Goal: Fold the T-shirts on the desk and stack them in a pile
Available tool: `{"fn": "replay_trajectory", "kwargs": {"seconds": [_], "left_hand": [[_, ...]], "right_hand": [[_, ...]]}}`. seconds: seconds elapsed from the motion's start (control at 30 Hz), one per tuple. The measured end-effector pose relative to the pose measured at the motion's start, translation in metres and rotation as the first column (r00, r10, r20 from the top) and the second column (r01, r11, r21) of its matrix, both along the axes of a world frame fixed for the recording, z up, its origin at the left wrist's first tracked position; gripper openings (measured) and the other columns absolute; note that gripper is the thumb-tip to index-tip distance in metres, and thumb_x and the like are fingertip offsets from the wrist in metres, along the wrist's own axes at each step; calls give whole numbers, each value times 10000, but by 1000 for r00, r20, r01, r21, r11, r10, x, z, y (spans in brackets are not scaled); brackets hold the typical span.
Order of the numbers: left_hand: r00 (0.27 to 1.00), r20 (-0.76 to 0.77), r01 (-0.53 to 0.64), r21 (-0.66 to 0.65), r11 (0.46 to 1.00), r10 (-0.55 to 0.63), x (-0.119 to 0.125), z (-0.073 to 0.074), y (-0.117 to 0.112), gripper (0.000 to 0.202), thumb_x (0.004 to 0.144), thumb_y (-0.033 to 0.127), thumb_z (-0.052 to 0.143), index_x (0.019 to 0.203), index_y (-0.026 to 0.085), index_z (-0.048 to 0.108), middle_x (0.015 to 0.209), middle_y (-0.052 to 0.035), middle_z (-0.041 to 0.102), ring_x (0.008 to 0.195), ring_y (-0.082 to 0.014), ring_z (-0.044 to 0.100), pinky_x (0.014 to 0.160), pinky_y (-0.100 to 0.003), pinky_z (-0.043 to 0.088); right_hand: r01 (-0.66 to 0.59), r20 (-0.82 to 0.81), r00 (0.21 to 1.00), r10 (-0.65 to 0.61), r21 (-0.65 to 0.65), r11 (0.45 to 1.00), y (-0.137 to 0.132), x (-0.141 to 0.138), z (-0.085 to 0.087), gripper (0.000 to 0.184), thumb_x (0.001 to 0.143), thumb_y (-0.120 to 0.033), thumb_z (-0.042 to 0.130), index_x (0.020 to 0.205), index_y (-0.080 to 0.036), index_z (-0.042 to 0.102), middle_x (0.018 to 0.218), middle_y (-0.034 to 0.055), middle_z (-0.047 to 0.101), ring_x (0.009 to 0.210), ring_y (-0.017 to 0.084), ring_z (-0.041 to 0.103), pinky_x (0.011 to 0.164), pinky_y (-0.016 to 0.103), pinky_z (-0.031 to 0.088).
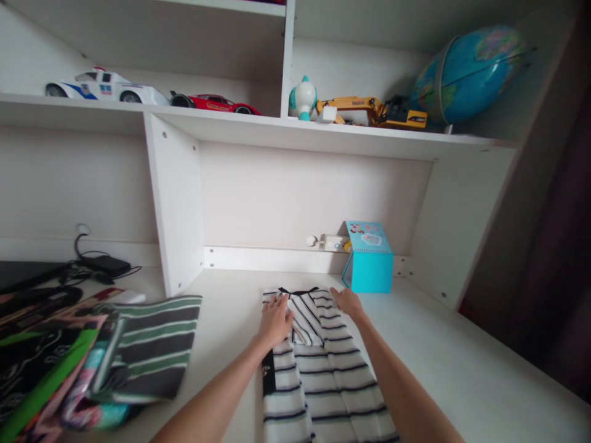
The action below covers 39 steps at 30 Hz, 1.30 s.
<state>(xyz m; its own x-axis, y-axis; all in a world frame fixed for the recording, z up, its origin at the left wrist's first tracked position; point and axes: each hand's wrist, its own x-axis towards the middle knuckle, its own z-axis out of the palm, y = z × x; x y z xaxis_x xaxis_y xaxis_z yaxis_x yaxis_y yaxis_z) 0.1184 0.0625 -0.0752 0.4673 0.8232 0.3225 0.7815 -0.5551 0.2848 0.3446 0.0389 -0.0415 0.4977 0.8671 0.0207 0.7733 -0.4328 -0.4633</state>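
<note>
A white shirt with thin black stripes (323, 381) lies on the white desk (462, 369), folded into a long narrow shape with its collar at the far end. My left hand (276, 320) rests flat on the shirt's upper left part, fingers spread, open. Near the collar, my right hand (347, 303) presses the upper right edge, with its fingers stretched out along the cloth. Neither hand grips anything.
A pile of folded clothes (92, 363), striped green and dark on top, lies at the left. A turquoise box (369, 258) stands behind the shirt. Black cables and a charger (99, 266) lie at the far left. The shelf above holds toy cars (106, 86), an excavator (378, 111) and a globe (466, 74).
</note>
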Motion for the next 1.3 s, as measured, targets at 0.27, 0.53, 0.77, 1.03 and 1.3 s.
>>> {"fn": "replay_trajectory", "kwargs": {"seconds": [0.27,0.53,0.77,1.03,1.3], "left_hand": [[995,-60,-77,-10,997,76,3,0,-1,549,854,316,300,1355,93,278,1392,-94,324,1272,-262,271,1019,-423,251],[989,-95,-114,0,993,114,5,-2,0,530,867,395,281,1345,172,326,1406,-79,299,1285,-287,238,1022,-436,234],[996,-82,-29,-72,997,24,1,-2,0,664,794,648,250,1366,311,243,1436,-53,232,1303,-331,161,1024,-505,158],[998,-70,-10,-114,993,2,0,-1,0,795,703,743,292,1355,288,291,1452,-68,174,1299,-398,74,1020,-534,102],[995,-103,-3,-110,994,-8,-1,-4,2,823,701,747,271,1372,270,246,1458,-80,143,1303,-387,67,1015,-542,97]], "right_hand": [[150,59,987,-150,-3,989,31,-4,-18,299,875,-382,455,1058,-158,529,1029,53,568,874,152,563,765,356,473],[189,187,964,-188,12,982,25,-13,-30,317,910,-351,320,1063,-147,507,941,127,625,914,229,598,743,365,447],[58,289,952,-99,148,987,22,-19,-24,346,920,-262,223,1160,-141,441,1139,154,546,995,233,557,796,347,427],[-258,322,921,219,84,962,26,-22,-53,423,903,-276,331,1283,-99,389,1364,116,357,1284,190,250,1012,299,272],[-314,284,917,278,87,946,13,-27,-32,521,915,-324,269,1368,-72,220,1428,144,187,1315,234,144,1032,420,241]]}}
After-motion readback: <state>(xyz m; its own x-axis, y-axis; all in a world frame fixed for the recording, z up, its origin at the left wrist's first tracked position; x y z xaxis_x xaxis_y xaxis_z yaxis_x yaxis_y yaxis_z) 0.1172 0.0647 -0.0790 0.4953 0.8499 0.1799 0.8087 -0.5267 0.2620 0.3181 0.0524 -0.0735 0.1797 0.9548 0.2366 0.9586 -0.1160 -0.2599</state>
